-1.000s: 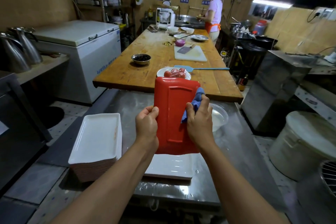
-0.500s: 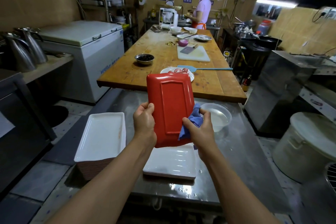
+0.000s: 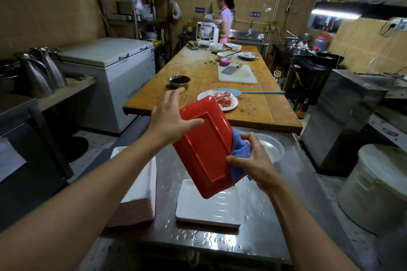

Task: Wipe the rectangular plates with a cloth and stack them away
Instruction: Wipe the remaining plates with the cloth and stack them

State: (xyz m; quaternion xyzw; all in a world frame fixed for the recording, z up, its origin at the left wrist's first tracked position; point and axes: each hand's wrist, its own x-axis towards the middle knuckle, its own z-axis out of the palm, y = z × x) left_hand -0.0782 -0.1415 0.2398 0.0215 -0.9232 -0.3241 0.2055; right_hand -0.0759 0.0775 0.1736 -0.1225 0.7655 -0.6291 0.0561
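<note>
So the red plate (image 3: 203, 152) is up in the air over the steel worktop (image 3: 284, 200), red underside facing the camera. The right hand (image 3: 253, 160) has its grip closed on the blue cloth (image 3: 239, 154), bunched against the plate's right long edge, thumb on the back and fingers behind. The left hand (image 3: 169, 121) has its fingers spread and straight, thumb pressing the upper left of the plate, not really wrapped around anything.

Tip for this bit, I'd say: the plate looks wet and only one hand is truly clamped on it, so steady it with the open palm and drag the cloth along the whole rim, not just the flat middle.

The long axis runs from upper left, far end up by the tomatoes, to lower right, near corner hanging over the white plates (image 3: 209, 209) sitting in water drops. The wiped stack (image 3: 138, 196) waits just left of them, so that's probably where it goes.
</note>
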